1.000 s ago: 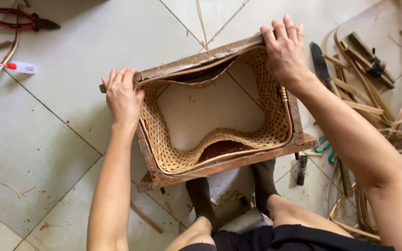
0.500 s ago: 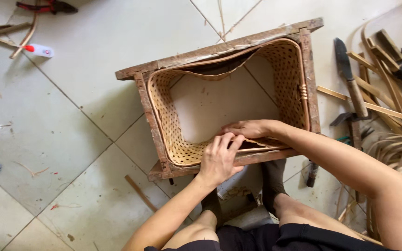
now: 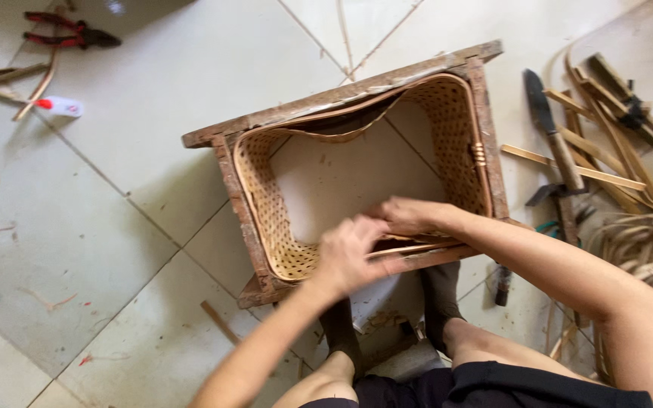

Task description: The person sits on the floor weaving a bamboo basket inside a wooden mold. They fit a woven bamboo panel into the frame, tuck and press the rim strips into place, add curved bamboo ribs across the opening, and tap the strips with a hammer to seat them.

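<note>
Working at the near rim, your left hand (image 3: 349, 253) and right hand (image 3: 410, 215) pinch the springy bamboo strip (image 3: 410, 248) together, so judge the woven basket (image 3: 266, 204) light but crushable and steady the rigid wooden frame (image 3: 341, 94) beyond.

One wooden frame (image 3: 485, 121), one woven basket (image 3: 266, 204), one pliers (image 3: 69, 30), two hands.

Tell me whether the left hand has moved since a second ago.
Yes. The left hand left the wooden frame's left rail for its near rail, beside the right hand.
</note>
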Demonstrator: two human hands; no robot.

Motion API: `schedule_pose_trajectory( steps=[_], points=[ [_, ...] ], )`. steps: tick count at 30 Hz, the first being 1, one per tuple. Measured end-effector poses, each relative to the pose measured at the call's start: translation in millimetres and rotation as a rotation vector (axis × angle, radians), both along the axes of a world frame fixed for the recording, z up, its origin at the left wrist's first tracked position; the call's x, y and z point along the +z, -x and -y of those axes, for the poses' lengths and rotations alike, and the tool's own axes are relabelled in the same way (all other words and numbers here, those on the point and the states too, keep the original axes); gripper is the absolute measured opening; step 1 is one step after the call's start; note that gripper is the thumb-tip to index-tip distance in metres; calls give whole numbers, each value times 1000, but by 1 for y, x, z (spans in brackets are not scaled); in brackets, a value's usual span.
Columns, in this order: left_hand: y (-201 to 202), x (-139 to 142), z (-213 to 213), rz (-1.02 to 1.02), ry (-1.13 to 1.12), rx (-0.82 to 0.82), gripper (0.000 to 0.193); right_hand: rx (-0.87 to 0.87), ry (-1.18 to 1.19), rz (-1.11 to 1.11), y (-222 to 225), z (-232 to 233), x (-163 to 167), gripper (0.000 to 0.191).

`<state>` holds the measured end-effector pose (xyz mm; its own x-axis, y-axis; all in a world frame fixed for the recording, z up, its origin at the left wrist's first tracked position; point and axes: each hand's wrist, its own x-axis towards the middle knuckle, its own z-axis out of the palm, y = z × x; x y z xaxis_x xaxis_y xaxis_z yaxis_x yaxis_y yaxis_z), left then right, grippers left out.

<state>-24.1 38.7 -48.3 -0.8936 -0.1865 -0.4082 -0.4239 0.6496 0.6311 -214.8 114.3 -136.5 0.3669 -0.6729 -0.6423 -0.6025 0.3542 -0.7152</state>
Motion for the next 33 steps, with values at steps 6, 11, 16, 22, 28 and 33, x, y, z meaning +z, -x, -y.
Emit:
schedule_pose_trajectory(
  steps=[6, 11, 16, 22, 28, 33],
  points=[
    [69, -39, 107, -551, 620, 206, 41, -491, 1023, -397, 101, 19, 63, 30],
    [92, -57, 125, -562, 644, 181, 24, -385, 668, -1039, 162, 33, 57, 102],
    [94, -64, 121, -549, 637, 176, 23, -391, 579, -1110, 166, 35, 38, 83],
    [85, -25, 102, -586, 641, 237, 25, -366, 1191, -902, 123, 26, 53, 51],
    [17, 15, -9, -99, 104, 52, 89, -109, -147, -89, 32, 25, 7, 45],
    [3, -5, -33, -272, 302, 64, 84, 89, -14, 234, -1, 3, -36, 52]
  ],
)
